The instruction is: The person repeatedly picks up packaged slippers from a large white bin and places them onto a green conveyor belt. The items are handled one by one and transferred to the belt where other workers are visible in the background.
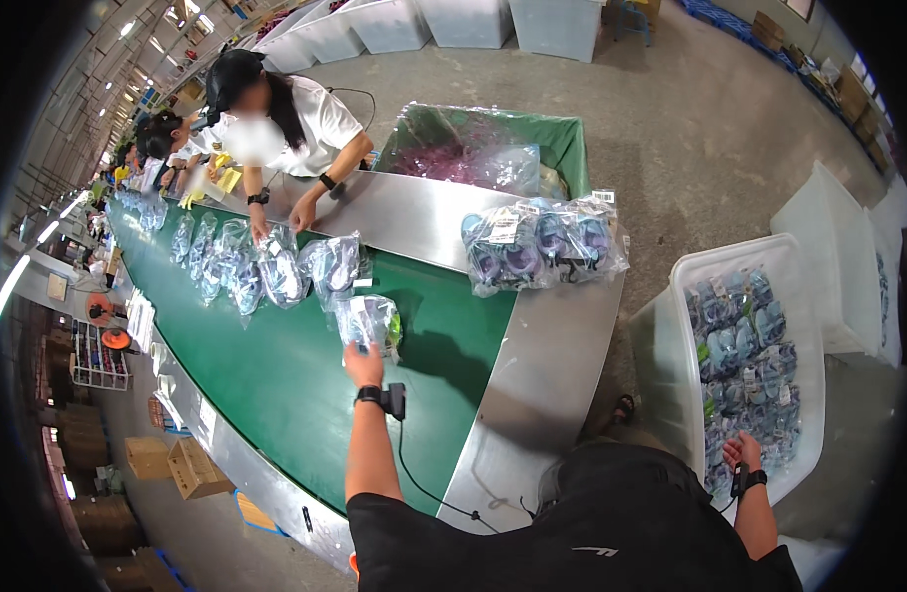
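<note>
The space before the body is taken up mostly by a long green belt (276, 365), bordered by a broad steel edge (552, 355). From the far side, the belt is reached over by a co-worker (325, 118) in a white top, whose hands are brought down to a row of bagged pairs (244, 281) lying along it. On the steel, at the belt's corner, the way toward the floor beyond is partly blocked by a bulky group of clear-bagged shoes (542, 247). Brown cartons (192, 466) are set on the floor at left.

Among the containers, a white bin (658, 365) at right is filled with rows of bagged blue and purple shoes (744, 345). Behind the steel, a green-lined container (569, 148) is loaded with clear plastic and purplish matter. Pale bins (468, 25) are lined up farther back.

Over the belt, a bagged pair (366, 321) is held at its near end in the closed fingers of the left hand (364, 365). The right hand (742, 452) is placed over the white bin's contents, fingers partly curled; whether anything is gripped cannot be told. From the left wrist, a thin black cord (424, 481) is trailed across the steel.
</note>
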The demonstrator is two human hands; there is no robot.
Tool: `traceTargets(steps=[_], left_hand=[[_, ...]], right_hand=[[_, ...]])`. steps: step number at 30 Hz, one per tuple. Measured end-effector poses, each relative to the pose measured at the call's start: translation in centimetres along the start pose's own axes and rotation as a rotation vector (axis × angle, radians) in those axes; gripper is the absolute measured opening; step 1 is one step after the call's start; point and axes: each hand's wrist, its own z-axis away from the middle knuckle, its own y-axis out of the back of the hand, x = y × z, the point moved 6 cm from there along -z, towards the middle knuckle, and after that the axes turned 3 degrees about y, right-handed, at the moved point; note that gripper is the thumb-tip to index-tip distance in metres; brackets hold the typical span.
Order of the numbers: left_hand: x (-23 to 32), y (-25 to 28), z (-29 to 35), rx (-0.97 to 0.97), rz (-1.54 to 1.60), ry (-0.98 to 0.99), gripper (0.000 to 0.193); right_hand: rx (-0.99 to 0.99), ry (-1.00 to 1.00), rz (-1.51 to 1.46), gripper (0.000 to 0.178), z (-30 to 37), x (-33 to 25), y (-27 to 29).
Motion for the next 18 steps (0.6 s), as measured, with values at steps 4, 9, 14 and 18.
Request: traceTargets(steps=[4,9,14,18], left_hand=[[-4.1,-1.0,-5.0,-0.041,0.145,0.169,0.064],[-7.1,-5.1,-5.9,-0.308,0.584,0.55,0.087],[-6.2,-8.4,-1.6,-0.559,0.527,0.705,0.091],[-1.6,-9.6,6.9,-0.377,0.88,0.541,0.063]], right_hand=[[-0.046,0.041,0.043,0.033,2.3,-0.9,-1.4],[-0.06,0.061,0.128,0.029,4.9,-1.0,-3.0],[-0.099,0.025,0.147,0.03,5.1,-0.4,-4.3],[-0.178,0.051,0.21,0.035,4.5,-0.3,-5.3]])
